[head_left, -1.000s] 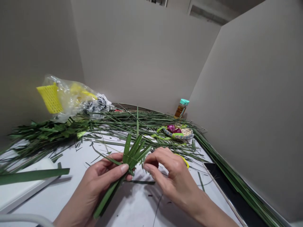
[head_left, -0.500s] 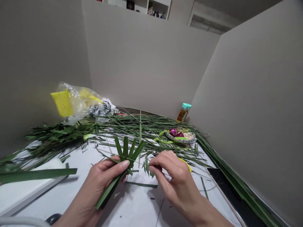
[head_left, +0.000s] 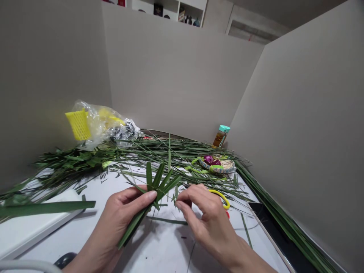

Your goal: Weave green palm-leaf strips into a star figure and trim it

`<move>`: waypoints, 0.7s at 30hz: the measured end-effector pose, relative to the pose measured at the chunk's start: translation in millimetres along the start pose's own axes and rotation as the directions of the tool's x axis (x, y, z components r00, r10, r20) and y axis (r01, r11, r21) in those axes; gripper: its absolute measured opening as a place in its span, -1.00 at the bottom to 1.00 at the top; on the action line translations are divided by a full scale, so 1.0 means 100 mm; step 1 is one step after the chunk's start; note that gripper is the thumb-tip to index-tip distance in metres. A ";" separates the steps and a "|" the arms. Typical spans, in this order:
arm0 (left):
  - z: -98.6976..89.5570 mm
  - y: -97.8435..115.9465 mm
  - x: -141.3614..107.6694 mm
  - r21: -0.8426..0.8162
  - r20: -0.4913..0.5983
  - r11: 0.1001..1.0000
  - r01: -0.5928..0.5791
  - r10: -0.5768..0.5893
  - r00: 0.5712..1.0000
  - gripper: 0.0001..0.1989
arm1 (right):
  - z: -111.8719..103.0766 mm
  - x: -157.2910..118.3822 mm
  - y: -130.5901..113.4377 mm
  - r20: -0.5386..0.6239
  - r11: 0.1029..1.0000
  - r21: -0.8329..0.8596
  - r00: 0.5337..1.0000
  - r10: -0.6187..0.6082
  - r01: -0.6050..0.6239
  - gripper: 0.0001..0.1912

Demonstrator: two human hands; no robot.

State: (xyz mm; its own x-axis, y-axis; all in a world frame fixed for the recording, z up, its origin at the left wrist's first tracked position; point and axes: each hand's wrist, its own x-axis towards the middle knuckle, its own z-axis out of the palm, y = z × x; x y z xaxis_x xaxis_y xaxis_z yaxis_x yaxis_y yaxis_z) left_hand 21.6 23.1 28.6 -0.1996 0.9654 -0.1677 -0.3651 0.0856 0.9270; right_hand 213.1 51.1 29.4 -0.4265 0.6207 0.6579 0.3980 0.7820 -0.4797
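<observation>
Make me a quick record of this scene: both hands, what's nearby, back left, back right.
Left hand: pinching a fan of green leaf strips
Right hand: thumb and forefinger close together, right of the fan; whether they hold anything is unclear
Nearby: partly hidden yellow loop
Back left: clear plastic bag, yellow mesh sleeve
Back right: teal-lidded bottle; shallow woven basket holding purple pieces

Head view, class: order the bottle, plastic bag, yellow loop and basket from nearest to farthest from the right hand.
1. Yellow loop, beside the right hand
2. Basket, farther back, right
3. Bottle, back right
4. Plastic bag, back left
</observation>
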 end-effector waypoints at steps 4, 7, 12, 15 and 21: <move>0.01 -0.03 -0.01 0.043 0.038 0.999 -0.011 0.010 0.999 -0.79 | 0.00 0.00 -0.01 0.010 1.000 0.012 1.000 0.015 -0.015 -0.83; 0.00 -0.05 -0.01 0.048 0.046 0.999 0.000 -0.002 0.999 -0.82 | -0.01 -0.01 -0.02 0.019 0.999 0.019 0.999 0.029 -0.030 -0.83; -0.05 -0.06 0.03 -0.007 0.039 0.999 0.040 -0.040 0.998 -0.73 | -0.02 0.00 0.02 0.055 0.997 0.028 0.996 0.068 -0.070 -0.83; -0.07 -0.04 0.06 -0.030 0.048 0.998 0.046 -0.045 0.998 -0.71 | -0.02 -0.01 0.08 0.091 0.994 0.025 0.990 0.108 -0.110 -0.84; -0.13 0.01 0.14 0.018 0.060 0.999 -0.041 0.040 0.997 -0.86 | -0.11 0.05 0.16 0.178 0.975 -0.004 0.959 0.219 -0.222 -0.88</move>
State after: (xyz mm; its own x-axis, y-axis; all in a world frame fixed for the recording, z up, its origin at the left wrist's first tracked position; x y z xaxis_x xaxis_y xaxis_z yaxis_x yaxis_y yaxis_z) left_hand 6.5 33.1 22.8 -0.1590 0.9811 -0.1100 -0.3402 0.0502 0.9390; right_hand 226.1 66.1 30.7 -0.4670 0.7768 0.4224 0.4857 0.6245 -0.6116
